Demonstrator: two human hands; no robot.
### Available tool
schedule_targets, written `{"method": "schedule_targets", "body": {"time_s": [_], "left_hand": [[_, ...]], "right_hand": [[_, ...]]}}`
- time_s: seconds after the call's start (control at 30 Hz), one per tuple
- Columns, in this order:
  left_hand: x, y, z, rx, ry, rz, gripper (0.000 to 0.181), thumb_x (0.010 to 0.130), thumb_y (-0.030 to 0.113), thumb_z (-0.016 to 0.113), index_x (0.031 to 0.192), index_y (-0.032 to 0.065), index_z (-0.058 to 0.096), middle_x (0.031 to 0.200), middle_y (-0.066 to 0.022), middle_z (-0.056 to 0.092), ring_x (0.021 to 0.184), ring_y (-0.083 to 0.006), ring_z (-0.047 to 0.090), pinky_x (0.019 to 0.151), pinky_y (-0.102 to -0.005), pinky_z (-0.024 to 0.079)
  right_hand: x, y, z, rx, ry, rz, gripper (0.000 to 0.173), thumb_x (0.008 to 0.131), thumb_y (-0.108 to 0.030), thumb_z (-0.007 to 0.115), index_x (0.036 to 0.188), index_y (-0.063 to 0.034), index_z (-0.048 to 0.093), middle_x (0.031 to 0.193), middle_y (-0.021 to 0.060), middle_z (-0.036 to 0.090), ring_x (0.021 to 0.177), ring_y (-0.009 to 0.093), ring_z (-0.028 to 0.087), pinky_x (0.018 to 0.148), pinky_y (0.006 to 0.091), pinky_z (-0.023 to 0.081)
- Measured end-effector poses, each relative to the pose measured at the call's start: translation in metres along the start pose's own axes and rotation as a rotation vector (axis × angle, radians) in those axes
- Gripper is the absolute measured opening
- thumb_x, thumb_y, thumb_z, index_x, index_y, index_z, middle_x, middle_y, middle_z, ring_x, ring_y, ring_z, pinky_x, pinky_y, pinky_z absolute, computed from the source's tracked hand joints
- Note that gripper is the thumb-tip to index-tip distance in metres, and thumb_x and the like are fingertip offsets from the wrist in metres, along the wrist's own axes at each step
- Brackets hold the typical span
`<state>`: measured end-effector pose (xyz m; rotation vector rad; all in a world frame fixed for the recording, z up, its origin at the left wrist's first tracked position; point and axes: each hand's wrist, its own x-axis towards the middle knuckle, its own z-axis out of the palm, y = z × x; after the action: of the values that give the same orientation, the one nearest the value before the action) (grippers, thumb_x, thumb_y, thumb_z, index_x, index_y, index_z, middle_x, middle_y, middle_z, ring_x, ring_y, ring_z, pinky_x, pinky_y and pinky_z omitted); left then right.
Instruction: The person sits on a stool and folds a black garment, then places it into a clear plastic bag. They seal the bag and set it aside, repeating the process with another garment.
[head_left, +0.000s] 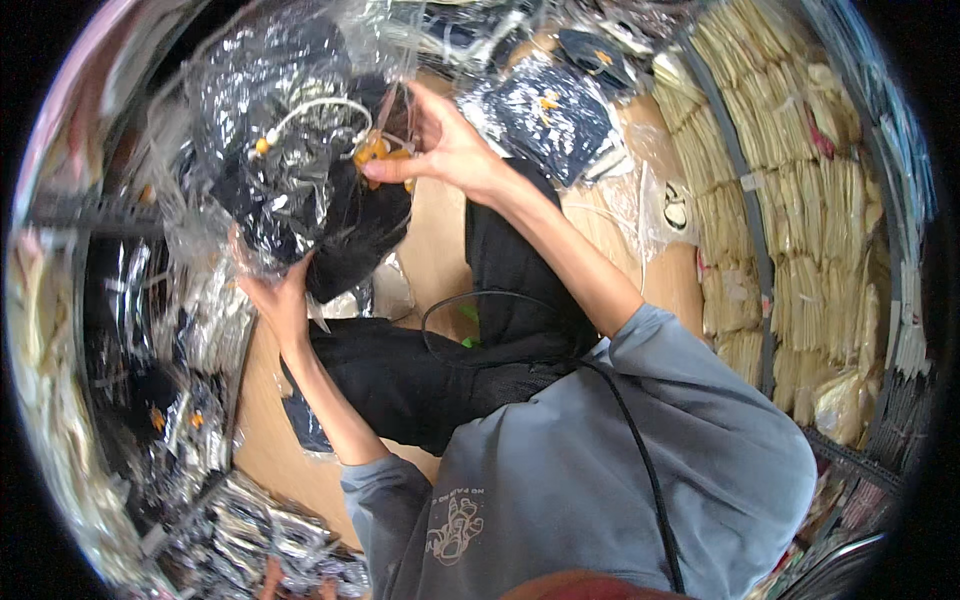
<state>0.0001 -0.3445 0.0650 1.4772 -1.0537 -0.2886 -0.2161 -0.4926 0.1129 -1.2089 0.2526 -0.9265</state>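
A dark folded fabric item (352, 240) sits partly inside a clear plastic bag (262, 82), raised in front of me. A white cord (322, 103) with an orange bead (262, 145) at its end loops over it. My right hand (442, 150) pinches the item's edge beside several orange-yellow ornaments (373, 150), thumb toward me. Lower down, my left hand (277, 289) grips the near left edge of the bag, its fingertips partly covered by crinkled plastic. The far side of the item is hidden by the bag's glare.
Tall rows of yellowish plastic-wrapped packets (810, 247) line the right. Another bagged dark item (551, 112) lies on the wooden floor (442, 247) beyond my bent leg (510, 247). Shiny packets (247, 525) pile up at the lower left. A black cable (637, 442) runs across my shirt.
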Motion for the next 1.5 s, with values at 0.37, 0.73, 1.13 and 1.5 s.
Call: {"method": "schedule_targets", "body": {"time_s": [0.37, 0.73, 1.13, 1.5], "left_hand": [[0.118, -0.029, 0.241, -0.031, -0.617, -0.161, 0.082, 0.070, -0.010, 0.069, 0.143, -0.0009, 0.032, 0.138, -0.0160, 0.045, 0.124, -0.0214, 0.045, 0.105, -0.0343, 0.036], [0.139, -0.140, 0.344, -0.030, -0.911, -0.111, 0.085, 0.067, -0.005, 0.056, 0.146, -0.0005, 0.027, 0.145, -0.0147, 0.039, 0.133, -0.0242, 0.038, 0.110, -0.0330, 0.029], [0.014, -0.192, 0.496, 0.478, -0.934, 0.209, 0.084, 0.076, 0.025, 0.076, 0.140, -0.0044, 0.031, 0.134, -0.0265, 0.043, 0.124, -0.0395, 0.044, 0.106, -0.0429, 0.034], [0.055, -0.113, 0.318, 0.296, -0.593, 0.003, 0.056, 0.083, 0.016, 0.071, 0.129, -0.0009, 0.042, 0.122, -0.0169, 0.053, 0.106, -0.0268, 0.055, 0.097, -0.0359, 0.042]], "right_hand": [[-0.011, 0.001, -0.213, -0.174, 0.534, 0.087, 0.076, 0.063, 0.002, 0.084, 0.127, -0.0020, 0.045, 0.119, 0.0074, 0.059, 0.111, 0.017, 0.055, 0.101, 0.0308, 0.041], [-0.063, 0.083, -0.294, -0.420, 0.840, 0.026, 0.086, 0.058, -0.003, 0.088, 0.130, 0.0021, 0.041, 0.109, 0.0085, 0.059, 0.096, 0.016, 0.059, 0.087, 0.0288, 0.049], [-0.116, 0.179, -0.444, -0.766, 1.335, 0.685, 0.088, 0.070, -0.047, 0.077, 0.130, 0.0021, 0.035, 0.113, 0.0288, 0.061, 0.107, 0.043, 0.059, 0.096, 0.0440, 0.044], [-0.096, 0.179, -0.447, -0.731, 1.127, 0.506, 0.101, 0.076, -0.056, 0.070, 0.132, 0.0154, 0.025, 0.126, 0.0367, 0.046, 0.119, 0.042, 0.049, 0.102, 0.0405, 0.038]]}}
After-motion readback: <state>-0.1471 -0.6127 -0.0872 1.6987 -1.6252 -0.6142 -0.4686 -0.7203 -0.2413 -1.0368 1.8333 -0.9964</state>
